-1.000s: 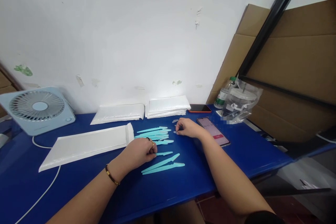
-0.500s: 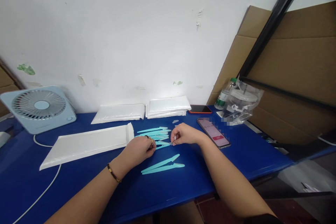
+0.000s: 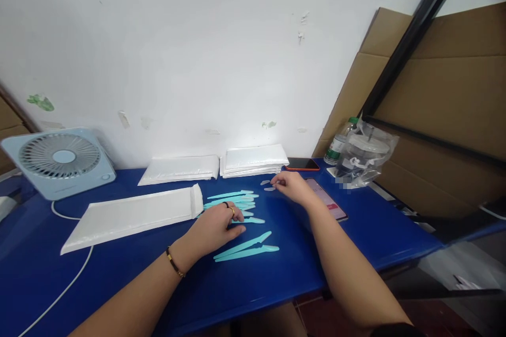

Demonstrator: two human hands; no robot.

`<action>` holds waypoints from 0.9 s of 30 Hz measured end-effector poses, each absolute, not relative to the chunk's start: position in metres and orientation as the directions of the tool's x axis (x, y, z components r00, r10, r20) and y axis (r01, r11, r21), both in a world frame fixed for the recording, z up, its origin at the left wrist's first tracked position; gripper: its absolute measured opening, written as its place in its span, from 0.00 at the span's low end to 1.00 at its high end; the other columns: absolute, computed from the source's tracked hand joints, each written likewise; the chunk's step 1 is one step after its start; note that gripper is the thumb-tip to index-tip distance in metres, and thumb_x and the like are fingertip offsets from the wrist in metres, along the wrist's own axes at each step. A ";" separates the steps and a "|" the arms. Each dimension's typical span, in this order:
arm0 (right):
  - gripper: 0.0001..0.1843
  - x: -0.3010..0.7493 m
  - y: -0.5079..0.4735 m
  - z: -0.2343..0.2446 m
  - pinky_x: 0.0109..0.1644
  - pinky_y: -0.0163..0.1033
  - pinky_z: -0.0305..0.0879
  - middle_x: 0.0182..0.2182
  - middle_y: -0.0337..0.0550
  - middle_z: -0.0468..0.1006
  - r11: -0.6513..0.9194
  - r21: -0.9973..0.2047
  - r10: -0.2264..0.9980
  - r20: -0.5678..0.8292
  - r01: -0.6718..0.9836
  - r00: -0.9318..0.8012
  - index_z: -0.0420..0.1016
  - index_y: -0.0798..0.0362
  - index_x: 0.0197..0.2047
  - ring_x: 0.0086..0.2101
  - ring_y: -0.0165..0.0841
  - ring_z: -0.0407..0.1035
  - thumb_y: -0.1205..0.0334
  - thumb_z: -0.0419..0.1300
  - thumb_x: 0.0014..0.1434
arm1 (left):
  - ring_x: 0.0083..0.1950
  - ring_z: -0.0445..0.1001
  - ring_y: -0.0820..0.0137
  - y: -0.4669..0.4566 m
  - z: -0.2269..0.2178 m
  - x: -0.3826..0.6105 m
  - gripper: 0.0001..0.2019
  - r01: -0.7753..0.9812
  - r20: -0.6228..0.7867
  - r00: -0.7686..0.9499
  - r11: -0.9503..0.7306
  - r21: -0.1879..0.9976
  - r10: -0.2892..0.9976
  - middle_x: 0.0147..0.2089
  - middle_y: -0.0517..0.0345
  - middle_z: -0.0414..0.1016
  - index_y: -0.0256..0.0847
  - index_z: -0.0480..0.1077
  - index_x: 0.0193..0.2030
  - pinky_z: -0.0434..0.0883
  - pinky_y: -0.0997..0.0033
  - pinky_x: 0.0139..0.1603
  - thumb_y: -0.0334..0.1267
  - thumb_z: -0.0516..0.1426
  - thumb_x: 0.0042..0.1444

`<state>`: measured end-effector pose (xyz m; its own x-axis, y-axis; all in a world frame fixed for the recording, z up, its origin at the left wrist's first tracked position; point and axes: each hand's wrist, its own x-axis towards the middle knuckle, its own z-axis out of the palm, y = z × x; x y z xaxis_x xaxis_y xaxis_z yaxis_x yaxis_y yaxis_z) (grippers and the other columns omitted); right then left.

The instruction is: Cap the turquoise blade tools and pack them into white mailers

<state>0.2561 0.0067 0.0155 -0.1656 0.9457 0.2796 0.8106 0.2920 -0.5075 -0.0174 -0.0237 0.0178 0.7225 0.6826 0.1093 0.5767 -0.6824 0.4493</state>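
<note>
On blue table (image 3: 276,284), teal stick (image 3: 253,220) pinned by left hand (image 3: 215,229) (fingers loose), small clear caps (image 3: 267,185) reached by unclenched right hand (image 3: 292,188).

Open tabletop (image 3: 276,274) before teal sticks (image 3: 245,247)

The single view comes from a camera worn on the person's head, looking forward and down over a blue table (image 3: 118,284) toward a white wall (image 3: 197,37) that fills the upper half of the frame. It sits close enough that both forearms enter from the bottom edge, the left hand (image 3: 215,226) and right hand (image 3: 294,189) lying near the centre. A fan (image 3: 59,160) marks the left edge, and cardboard (image 3: 443,105) the right.
</note>
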 end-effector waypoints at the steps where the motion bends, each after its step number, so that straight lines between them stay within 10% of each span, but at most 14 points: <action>1: 0.11 0.260 0.009 0.014 0.36 0.34 0.62 0.32 0.43 0.78 0.270 -0.471 0.946 0.291 0.840 -0.141 0.78 0.54 0.33 0.30 0.30 0.69 0.72 0.56 0.50 | 0.38 0.70 0.70 -0.026 0.020 -0.018 0.11 0.557 0.071 0.750 -0.686 0.469 0.658 0.39 0.58 0.73 0.44 0.72 0.38 0.65 0.74 0.36 0.46 0.56 0.53; 10: 0.04 0.252 0.019 -0.006 0.33 0.33 0.61 0.27 0.42 0.75 0.311 -0.395 0.946 0.216 0.864 -0.241 0.73 0.56 0.27 0.28 0.29 0.68 0.71 0.58 0.47 | 0.37 0.71 0.68 -0.026 0.017 -0.017 0.08 0.620 0.035 0.759 -0.738 0.267 0.650 0.36 0.56 0.75 0.42 0.72 0.35 0.64 0.72 0.35 0.35 0.52 0.52; 17: 0.08 0.252 0.008 0.006 0.26 0.33 0.67 0.26 0.39 0.74 0.168 -0.875 0.970 0.065 0.455 -0.234 0.68 0.55 0.34 0.24 0.29 0.72 0.64 0.60 0.49 | 0.30 0.71 0.67 -0.024 0.012 -0.014 0.09 0.653 0.109 0.747 -0.754 0.070 0.656 0.28 0.55 0.73 0.40 0.68 0.27 0.62 0.71 0.29 0.29 0.48 0.50; 27: 0.13 0.241 -0.005 0.026 0.20 0.28 0.62 0.21 0.41 0.76 0.121 -0.982 0.916 0.055 0.146 -0.397 0.73 0.59 0.29 0.20 0.27 0.70 0.57 0.67 0.47 | 0.26 0.69 0.75 -0.011 0.009 -0.023 0.08 0.579 0.096 0.602 -0.516 0.631 0.793 0.26 0.62 0.73 0.40 0.71 0.32 0.64 0.78 0.27 0.34 0.51 0.47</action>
<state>0.2412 -0.0047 0.0256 -0.3968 0.9163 0.0545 0.1457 0.1215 -0.9818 -0.0232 -0.0109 0.0094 0.6019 0.7928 0.0958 0.5791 -0.5159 0.6312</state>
